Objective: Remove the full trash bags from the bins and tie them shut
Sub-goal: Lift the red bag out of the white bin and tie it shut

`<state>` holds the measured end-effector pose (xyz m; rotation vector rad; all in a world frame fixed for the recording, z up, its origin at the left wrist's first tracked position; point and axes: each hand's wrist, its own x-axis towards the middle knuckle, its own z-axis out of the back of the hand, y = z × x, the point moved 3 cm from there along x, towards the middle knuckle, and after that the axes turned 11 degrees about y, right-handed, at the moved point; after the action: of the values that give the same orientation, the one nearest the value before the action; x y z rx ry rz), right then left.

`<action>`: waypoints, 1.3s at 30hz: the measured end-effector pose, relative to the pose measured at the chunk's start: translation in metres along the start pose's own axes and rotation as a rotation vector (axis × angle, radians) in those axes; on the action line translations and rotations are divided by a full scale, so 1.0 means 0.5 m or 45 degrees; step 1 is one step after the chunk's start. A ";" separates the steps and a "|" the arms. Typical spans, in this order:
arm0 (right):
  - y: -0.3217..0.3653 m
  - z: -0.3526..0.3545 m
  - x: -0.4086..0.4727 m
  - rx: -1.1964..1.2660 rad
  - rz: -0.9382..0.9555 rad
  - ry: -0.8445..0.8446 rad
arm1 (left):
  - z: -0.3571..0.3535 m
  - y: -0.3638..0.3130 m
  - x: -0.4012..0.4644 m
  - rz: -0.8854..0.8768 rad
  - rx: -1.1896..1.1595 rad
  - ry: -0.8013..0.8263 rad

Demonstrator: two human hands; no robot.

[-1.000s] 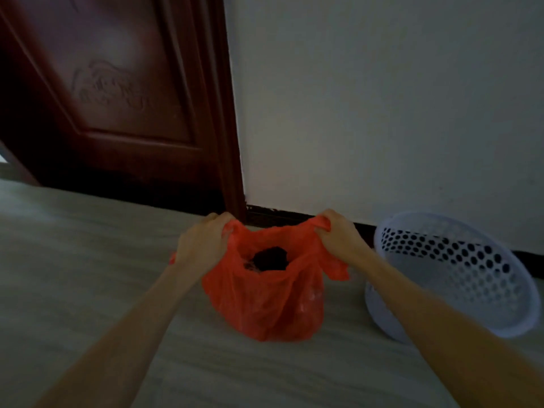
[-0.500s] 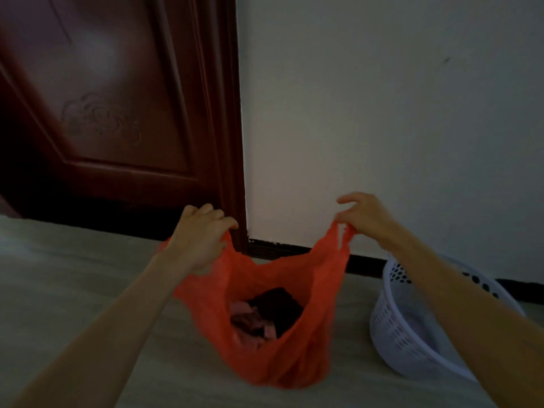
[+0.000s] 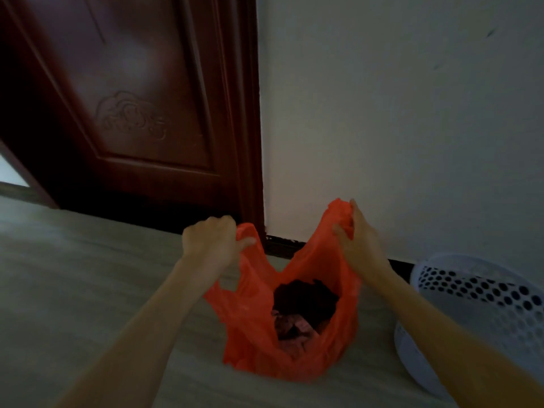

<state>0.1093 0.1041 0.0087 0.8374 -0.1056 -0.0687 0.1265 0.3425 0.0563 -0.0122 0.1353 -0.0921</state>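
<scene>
Handles of the red bag left of the bin, pinched by left hand and right hand, should cross tightly, I judge

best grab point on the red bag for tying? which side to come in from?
Probably the two handle loops, from above and either side: the left hand and right hand hold one each. They rise above the open mouth of the bag, are narrow, and are clear of the trash.

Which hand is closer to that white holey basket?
Right. The right hand holds the red bag's handle just left of the white basket; the left hand holds the other handle, beyond the bag.
</scene>
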 end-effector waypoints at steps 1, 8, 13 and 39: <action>0.008 0.008 0.005 -0.129 0.000 -0.045 | 0.012 -0.002 -0.005 -0.014 -0.001 -0.046; 0.079 0.070 0.003 -0.327 0.287 -0.336 | 0.088 -0.066 -0.029 -0.694 -1.072 -0.234; 0.080 0.062 -0.018 0.024 0.482 -0.262 | 0.079 -0.115 -0.060 -0.727 -1.310 -0.525; 0.007 0.013 -0.077 0.747 0.332 0.045 | -0.104 -0.136 -0.090 -0.480 -2.082 0.647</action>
<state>0.0705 0.1055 0.0130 1.4018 -0.2059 0.2337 0.0690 0.2784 0.0121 -1.6602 0.6861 -0.3398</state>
